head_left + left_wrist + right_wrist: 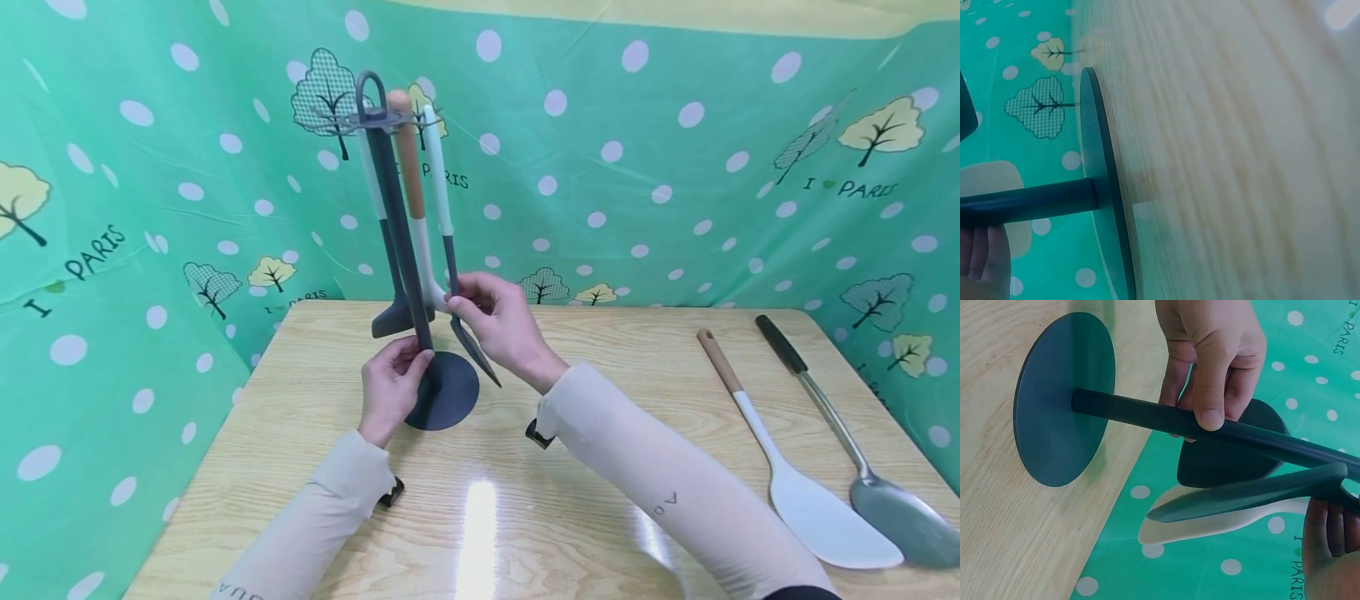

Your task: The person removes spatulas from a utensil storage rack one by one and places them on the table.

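Note:
A dark utensil stand (406, 250) leans slightly left in the head view, its round base (453, 392) at the table. My left hand (392, 383) grips its pole low down, thumb across the front. Hanging by the top ring is a turner with a mint handle (438, 175) and dark blade (1247, 494). My right hand (498, 321) pinches this turner at its dark neck, just above the blade. Behind the pole hang a white utensil with a wooden handle (407, 175) and another mint-handled utensil (375, 183) with a broad dark head (1235, 469).
On the right of the wooden table (600, 375) lies a white turner (817, 508) with a wooden handle. Beside it is a metal turner (900, 521) with a black handle. A green dotted cloth (615, 208) hangs behind and at both sides.

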`<move>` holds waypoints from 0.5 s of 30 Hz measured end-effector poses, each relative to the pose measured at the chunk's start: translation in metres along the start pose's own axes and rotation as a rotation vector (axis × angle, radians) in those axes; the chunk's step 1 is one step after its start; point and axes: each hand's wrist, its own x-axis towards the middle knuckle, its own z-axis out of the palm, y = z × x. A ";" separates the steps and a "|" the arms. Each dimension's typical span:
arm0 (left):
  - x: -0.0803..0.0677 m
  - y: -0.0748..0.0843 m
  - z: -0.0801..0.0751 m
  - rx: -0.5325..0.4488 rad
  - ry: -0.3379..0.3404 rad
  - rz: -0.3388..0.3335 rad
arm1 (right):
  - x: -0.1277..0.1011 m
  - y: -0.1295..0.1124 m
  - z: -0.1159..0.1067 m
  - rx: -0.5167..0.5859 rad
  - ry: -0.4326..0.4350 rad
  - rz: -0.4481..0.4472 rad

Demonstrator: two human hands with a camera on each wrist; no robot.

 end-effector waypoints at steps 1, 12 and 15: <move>0.000 0.000 0.000 0.001 0.001 0.004 | -0.001 0.000 0.000 -0.004 0.002 0.006; 0.000 0.000 0.000 0.018 0.009 0.001 | -0.016 -0.035 -0.003 -0.012 0.019 0.034; 0.000 0.001 0.000 0.021 0.003 -0.006 | -0.019 -0.038 -0.003 -0.013 0.022 0.025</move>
